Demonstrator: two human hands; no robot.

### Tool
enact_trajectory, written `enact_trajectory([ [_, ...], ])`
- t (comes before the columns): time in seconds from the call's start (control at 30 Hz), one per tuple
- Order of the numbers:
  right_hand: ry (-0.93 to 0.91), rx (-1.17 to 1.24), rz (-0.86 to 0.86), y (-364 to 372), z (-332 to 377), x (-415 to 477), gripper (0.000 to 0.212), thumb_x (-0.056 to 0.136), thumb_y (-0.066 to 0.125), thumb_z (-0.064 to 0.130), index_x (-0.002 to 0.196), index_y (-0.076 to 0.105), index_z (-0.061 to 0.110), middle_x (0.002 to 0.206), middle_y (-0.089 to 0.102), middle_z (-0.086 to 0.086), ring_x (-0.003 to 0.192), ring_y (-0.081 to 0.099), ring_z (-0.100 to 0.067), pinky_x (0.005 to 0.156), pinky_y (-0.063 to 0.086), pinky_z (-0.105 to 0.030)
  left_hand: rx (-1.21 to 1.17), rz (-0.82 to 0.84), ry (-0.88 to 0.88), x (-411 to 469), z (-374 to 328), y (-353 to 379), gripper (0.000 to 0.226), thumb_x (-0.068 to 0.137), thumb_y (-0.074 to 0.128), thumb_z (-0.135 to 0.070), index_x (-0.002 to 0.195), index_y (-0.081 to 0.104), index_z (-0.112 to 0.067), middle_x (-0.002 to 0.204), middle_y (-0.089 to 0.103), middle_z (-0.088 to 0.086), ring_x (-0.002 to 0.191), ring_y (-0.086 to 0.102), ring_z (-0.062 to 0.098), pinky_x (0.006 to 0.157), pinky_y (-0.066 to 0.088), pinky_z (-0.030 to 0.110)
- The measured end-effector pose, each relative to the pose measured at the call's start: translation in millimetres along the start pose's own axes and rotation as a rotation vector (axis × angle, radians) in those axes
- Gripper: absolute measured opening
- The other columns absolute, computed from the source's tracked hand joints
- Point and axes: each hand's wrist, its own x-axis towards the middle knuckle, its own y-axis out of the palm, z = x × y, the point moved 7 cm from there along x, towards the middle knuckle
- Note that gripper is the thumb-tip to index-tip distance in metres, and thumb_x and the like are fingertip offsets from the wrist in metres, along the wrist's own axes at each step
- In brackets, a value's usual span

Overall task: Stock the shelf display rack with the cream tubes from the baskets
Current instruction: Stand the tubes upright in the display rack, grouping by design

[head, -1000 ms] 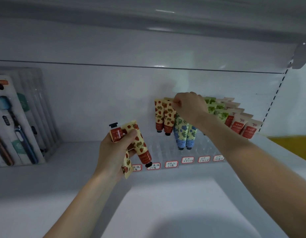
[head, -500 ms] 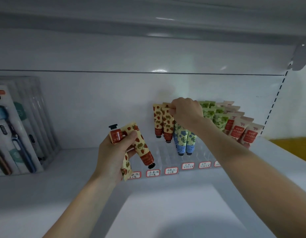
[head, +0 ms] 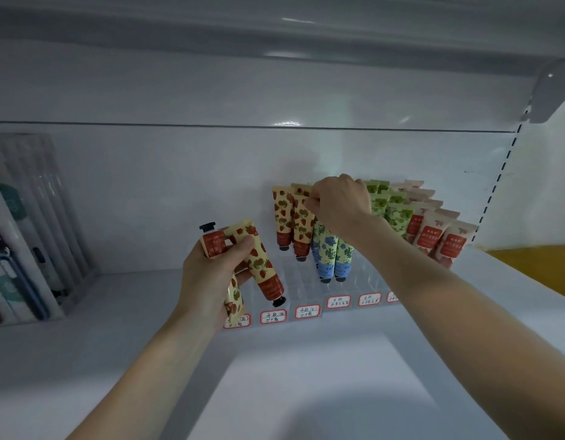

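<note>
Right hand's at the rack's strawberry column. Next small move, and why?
Probably let go: the right hand pinches the top of a strawberry tube that looks seated cap-down in the rack, and the left hand holds more strawberry tubes to place.

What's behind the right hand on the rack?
The right hand pinches the top of a strawberry tube. Two blue tubes stick out below it; their tops and any tubes further back are covered. Beside it, green tubes show.
</note>
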Motion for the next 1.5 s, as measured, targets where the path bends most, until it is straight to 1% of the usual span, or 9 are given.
enact_trajectory([
  [0.2, 0.018, 0.193, -0.078, -6, -8, -8, 0.040, 0.091, 0.055, 0.034, 0.125, 0.052, 0.014, 0.099, 0.067, -0.002, 0.104, 0.054, -0.023, 0.090, 0.041, -0.034, -0.031, -0.014, 0.013, 0, -5, -3, 0.018, 0.081, 0.068, -0.009, 0.099, 0.062, -0.011, 0.091, 0.070, 0.005, 0.085, 0.068, 0.018, 0.069, 0.053, 0.029],
  [0.3, -0.051, 0.428, -0.219, -23, -2, -18, 0.026, 0.092, 0.056, 0.028, 0.111, 0.063, 0.013, 0.092, 0.070, 0.000, 0.095, 0.060, -0.020, 0.086, 0.048, -0.035, -0.042, -0.032, 0.037, 1, -12, -6, 0.013, 0.083, 0.067, -0.014, 0.095, 0.063, -0.012, 0.089, 0.070, 0.003, 0.082, 0.068, 0.015, 0.066, 0.053, 0.024],
  [0.5, -0.247, 0.964, 0.316, -15, 46, -42, 0.014, 0.086, 0.064, 0.028, 0.095, 0.064, 0.018, 0.081, 0.068, 0.009, 0.070, 0.067, -0.004, 0.071, 0.055, -0.021, 0.159, 0.017, 0.197, -5, -27, -2, 0.017, 0.083, 0.068, -0.016, 0.098, 0.066, -0.010, 0.089, 0.073, 0.001, 0.083, 0.070, 0.014, 0.067, 0.054, 0.022],
  [0.77, -0.206, 0.922, 0.309, -14, 45, -42, 0.011, 0.084, 0.067, 0.014, 0.086, 0.065, 0.004, 0.075, 0.068, -0.004, 0.062, 0.064, -0.005, 0.067, 0.055, -0.025, 0.213, 0.055, 0.188, -10, -25, -1, 0.012, 0.084, 0.067, -0.019, 0.089, 0.063, -0.009, 0.085, 0.072, 0.002, 0.082, 0.070, 0.013, 0.064, 0.055, 0.021],
  [0.87, -0.082, 0.768, 0.124, -20, 21, -24, 0.012, 0.085, 0.063, 0.012, 0.089, 0.061, 0.001, 0.083, 0.067, -0.010, 0.076, 0.067, -0.021, 0.077, 0.056, -0.037, 0.264, 0.041, 0.127, -13, -18, -5, 0.022, 0.085, 0.066, -0.028, 0.079, 0.054, -0.011, 0.062, 0.061, 0.000, 0.055, 0.062, 0.012, 0.058, 0.052, 0.026],
  [1.0, -0.027, 0.655, -0.020, -18, 3, -9, 0.020, 0.087, 0.058, 0.008, 0.106, 0.060, 0.005, 0.089, 0.062, -0.008, 0.077, 0.059, -0.019, 0.061, 0.047, -0.013, 0.267, 0.080, -0.093, -16, 2, -10, 0.042, 0.087, 0.050, -0.056, 0.079, 0.041, -0.015, 0.052, 0.045, -0.001, 0.043, 0.040, 0.013, 0.045, 0.037, 0.026],
  [1.1, -0.039, 0.540, -0.043, -15, 7, -4, 0.022, 0.088, 0.054, 0.008, 0.108, 0.062, 0.005, 0.099, 0.064, -0.011, 0.086, 0.057, -0.020, 0.069, 0.046, -0.024, 0.205, 0.096, -0.205, -16, 14, -13, 0.036, 0.093, 0.042, -0.046, 0.075, 0.042, -0.015, 0.053, 0.050, 0.001, 0.042, 0.043, 0.013, 0.046, 0.035, 0.024],
  [1.4, -0.094, 0.341, 0.100, 9, 24, 0, 0.012, 0.089, 0.048, 0.004, 0.080, 0.055, 0.002, 0.081, 0.055, -0.011, 0.075, 0.054, -0.024, 0.057, 0.041, -0.027, 0.222, 0.064, -0.046, -15, 7, -26, 0.046, 0.091, 0.046, -0.046, 0.094, 0.063, -0.003, 0.067, 0.059, 0.003, 0.061, 0.055, 0.016, 0.061, 0.045, 0.026],
  [1.5, -0.082, 0.399, 0.101, 5, 25, 2, 0.019, 0.091, 0.047, 0.004, 0.080, 0.061, -0.002, 0.085, 0.064, -0.016, 0.076, 0.064, -0.028, 0.069, 0.054, -0.035, 0.239, 0.062, 0.039, -15, 3, -28, 0.041, 0.084, 0.050, -0.048, 0.084, 0.067, -0.011, 0.065, 0.063, -0.004, 0.066, 0.058, 0.013, 0.069, 0.046, 0.026],
])
